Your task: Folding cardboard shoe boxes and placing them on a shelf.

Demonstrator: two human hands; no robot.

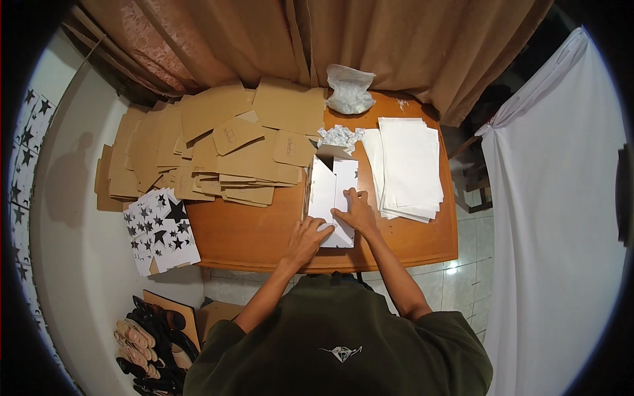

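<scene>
A white carton box (pixel 352 170) with black star prints stands on the table in front of me, its flap raised at the far end. White paper (pixel 321 193) lies folded over inside it, with a slanted edge near the far end. At the near left corner, my left hand (pixel 306 239) is closed over the box's side wall, thumb lying on the paper. My right hand (pixel 357 212) rests on the right part of the paper and the box's edge, fingers bent and spread, thumb apart. Whatever lies under the paper is hidden.
Flat brown cardboard pieces (pixel 224 158) cover the table's left and back. Star-printed white cardboard (pixel 162 231) overhangs the left edge. Small white packets (pixel 339 137) and a clear plastic bag (pixel 350 89) sit behind the box. White sheets (pixel 413 168) are stacked on the right.
</scene>
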